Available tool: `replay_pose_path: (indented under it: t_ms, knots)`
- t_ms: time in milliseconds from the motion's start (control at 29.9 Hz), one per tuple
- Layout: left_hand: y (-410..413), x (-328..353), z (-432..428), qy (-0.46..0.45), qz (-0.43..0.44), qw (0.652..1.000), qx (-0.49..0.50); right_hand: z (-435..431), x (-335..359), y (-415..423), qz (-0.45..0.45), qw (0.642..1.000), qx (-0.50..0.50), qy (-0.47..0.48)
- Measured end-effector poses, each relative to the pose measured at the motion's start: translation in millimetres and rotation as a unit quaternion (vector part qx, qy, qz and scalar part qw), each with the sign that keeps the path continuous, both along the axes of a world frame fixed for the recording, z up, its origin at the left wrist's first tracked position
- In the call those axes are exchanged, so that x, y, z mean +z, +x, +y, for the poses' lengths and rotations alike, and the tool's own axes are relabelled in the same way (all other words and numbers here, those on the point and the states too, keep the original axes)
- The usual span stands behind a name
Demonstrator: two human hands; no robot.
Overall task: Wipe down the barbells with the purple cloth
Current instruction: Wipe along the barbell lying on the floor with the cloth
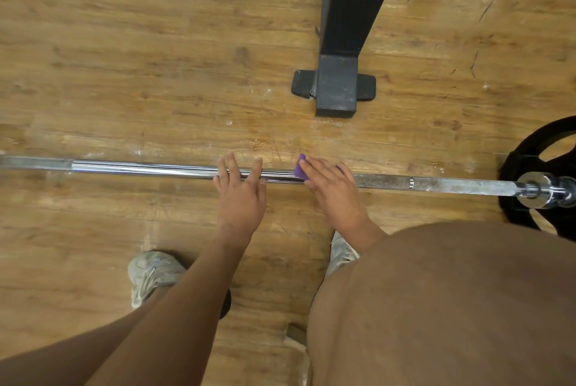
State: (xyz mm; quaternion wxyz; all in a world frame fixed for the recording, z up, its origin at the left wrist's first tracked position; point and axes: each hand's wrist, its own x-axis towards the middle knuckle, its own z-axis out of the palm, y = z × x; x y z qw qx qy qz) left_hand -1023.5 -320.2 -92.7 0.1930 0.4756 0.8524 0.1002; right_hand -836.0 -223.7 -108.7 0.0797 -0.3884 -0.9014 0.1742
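The right hand [333, 189] presses the purple cloth [300, 171] onto the barbell [140, 169], fingers flat, while the left hand [240, 192] (fingers spread, gripping nothing) likely steadies it.

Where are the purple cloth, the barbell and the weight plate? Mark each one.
purple cloth [300, 169], head view, on its exposed left corner.
barbell [140, 168], head view, on the shiny shaft towards the left end.
weight plate [514, 164], head view, on the black rim at its left edge.
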Motion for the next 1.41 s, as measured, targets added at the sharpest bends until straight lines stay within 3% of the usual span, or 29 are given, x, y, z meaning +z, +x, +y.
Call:
replay_pose_path:
  t_ms: [100, 268, 535, 769, 970, 1238, 1405]
  knots:
    - [12.0, 4.1, 5.7, -0.032, 0.005, 0.999, -0.014, -6.6, -2.8, -8.1, 0.026, 0.999, -0.021, 0.039]
    - [12.7, 0.2, 2.6, -0.025, 0.012, 0.999, -0.041, -4.9, -11.1, -4.3, 0.065, 0.992, 0.097, 0.044]
    - [12.7, -1.2, 1.4, -0.032, 0.005, 0.998, -0.044, -1.8, -5.5, 11.0, 0.066, 0.998, 0.009, 0.011]
    - [15.7, 5.5, 4.4, -0.067, 0.042, 0.996, -0.046, -1.1, -6.3, 15.1, 0.046, 0.998, 0.031, 0.015]
    - [18.7, 11.0, 9.3, -0.096, 0.031, 0.994, -0.038, -9.1, 4.7, 8.0, 0.043, 0.996, -0.068, 0.024]
    - [18.6, 11.7, 12.4, -0.100, 0.037, 0.994, -0.037, 2.6, 0.1, 13.7, 0.017, 0.999, 0.024, -0.012]
    - [17.0, 15.0, 15.5, -0.116, 0.033, 0.992, -0.042, 10.1, 16.7, 20.7, 0.037, 0.991, -0.115, -0.065]
